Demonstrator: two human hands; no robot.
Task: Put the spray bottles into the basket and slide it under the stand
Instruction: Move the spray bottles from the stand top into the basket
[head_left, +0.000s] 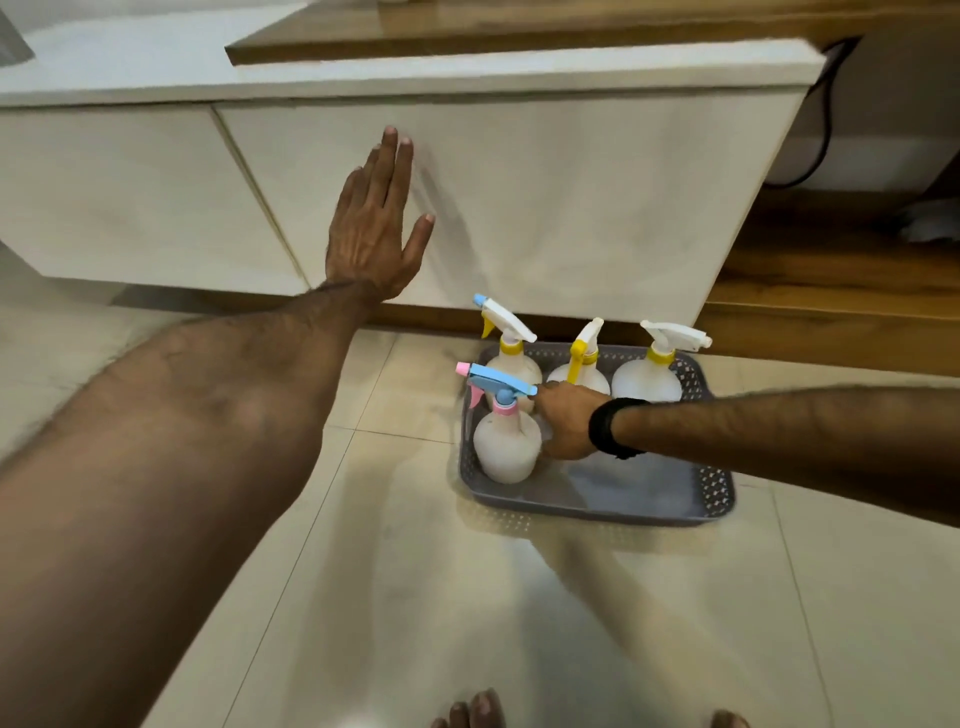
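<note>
A grey perforated basket (649, 512) sits on the tiled floor just in front of the white stand (571, 208). Three white spray bottles stand in its back row: one with a blue-tipped head (519, 364), one with a yellow trigger (582, 374), one with a white head (647, 379). A bottle with a pink and blue head (506, 447) stands at the front left. My right hand (569, 423), with a black wristband, is inside the basket, wrapped against that bottle's right side. My left hand (371, 234) lies flat on the stand's front panel, fingers spread.
A low gap with a wooden plinth (415, 312) runs under the stand. To the right are a wooden shelf (831, 270) and a black cable (823, 130). My toes (478, 714) show at the bottom edge. The basket's right front half holds nothing.
</note>
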